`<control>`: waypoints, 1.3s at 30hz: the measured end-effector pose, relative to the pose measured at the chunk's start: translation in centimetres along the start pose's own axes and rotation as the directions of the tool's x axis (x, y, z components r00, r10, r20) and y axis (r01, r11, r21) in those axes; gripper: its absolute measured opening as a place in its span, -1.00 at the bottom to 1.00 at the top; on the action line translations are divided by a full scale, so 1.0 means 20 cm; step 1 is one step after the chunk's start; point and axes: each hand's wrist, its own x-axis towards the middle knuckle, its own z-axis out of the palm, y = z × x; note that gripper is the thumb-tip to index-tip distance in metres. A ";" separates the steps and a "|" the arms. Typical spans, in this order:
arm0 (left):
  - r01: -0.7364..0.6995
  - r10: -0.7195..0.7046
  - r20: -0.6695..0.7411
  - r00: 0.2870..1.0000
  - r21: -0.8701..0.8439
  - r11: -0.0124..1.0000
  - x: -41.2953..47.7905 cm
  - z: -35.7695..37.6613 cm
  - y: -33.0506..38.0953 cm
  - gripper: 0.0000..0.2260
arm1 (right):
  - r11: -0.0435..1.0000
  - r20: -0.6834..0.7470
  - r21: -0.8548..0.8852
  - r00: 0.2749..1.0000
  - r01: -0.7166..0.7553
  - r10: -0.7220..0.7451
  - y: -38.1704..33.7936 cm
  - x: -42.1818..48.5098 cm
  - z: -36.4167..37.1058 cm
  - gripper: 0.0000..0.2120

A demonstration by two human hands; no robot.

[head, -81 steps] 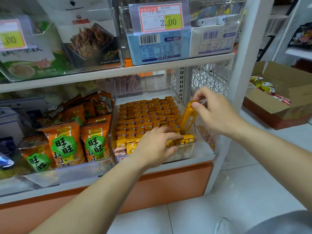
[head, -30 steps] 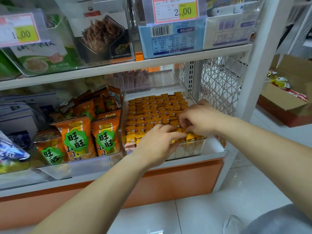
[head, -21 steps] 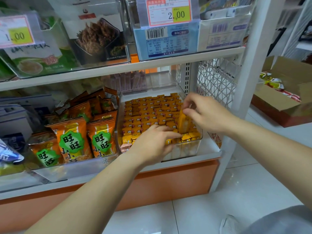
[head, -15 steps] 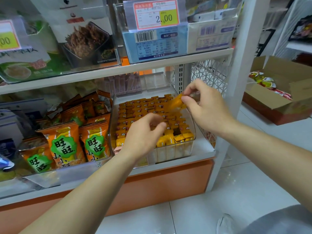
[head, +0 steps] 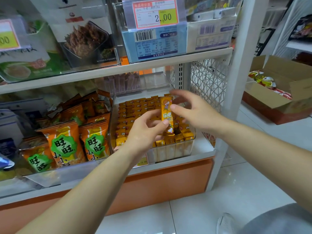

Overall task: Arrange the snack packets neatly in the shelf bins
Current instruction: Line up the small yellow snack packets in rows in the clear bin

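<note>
A long yellow snack packet (head: 166, 108) stands upright above the clear shelf bin (head: 177, 150). My left hand (head: 143, 132) pinches its lower part between thumb and fingers. My right hand (head: 194, 112) is just right of it, fingers spread, with the thumb resting against the packet's side. The bin is packed with rows of the same small yellow-orange packets (head: 135, 108) standing on end. A dark gap (head: 177, 131) shows in the rows near the front right, directly under the held packet.
Orange bags with green labels (head: 62, 146) fill the bin to the left. The upper shelf (head: 152, 65) with price tags hangs low over the bins. A white mesh panel (head: 207, 78) and post (head: 236, 81) close the right side. An open cardboard box of snacks (head: 278, 98) sits at right.
The packet pulled out by my right hand has turned upright and passed into my left hand's grip. My right hand's fingers have spread apart.
</note>
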 end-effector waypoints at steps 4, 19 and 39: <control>-0.142 0.149 0.001 0.989 0.300 0.943 0.01 -0.01 -0.02 -0.70 | 0.994 0.004 -0.029 0.995 0.103 -0.103 -0.01 0.02 -0.01 -0.64; -0.300 0.161 0.262 0.951 0.909 0.290 0.00 -0.12 -0.10 -0.65 | 0.475 0.337 -0.816 0.939 0.329 -0.070 0.00 0.00 -0.01 -0.76; -0.357 0.133 0.332 0.934 0.889 0.288 -0.04 -0.16 -0.13 -0.70 | 0.784 0.248 -0.598 0.969 0.168 -0.019 0.03 0.08 0.13 -0.90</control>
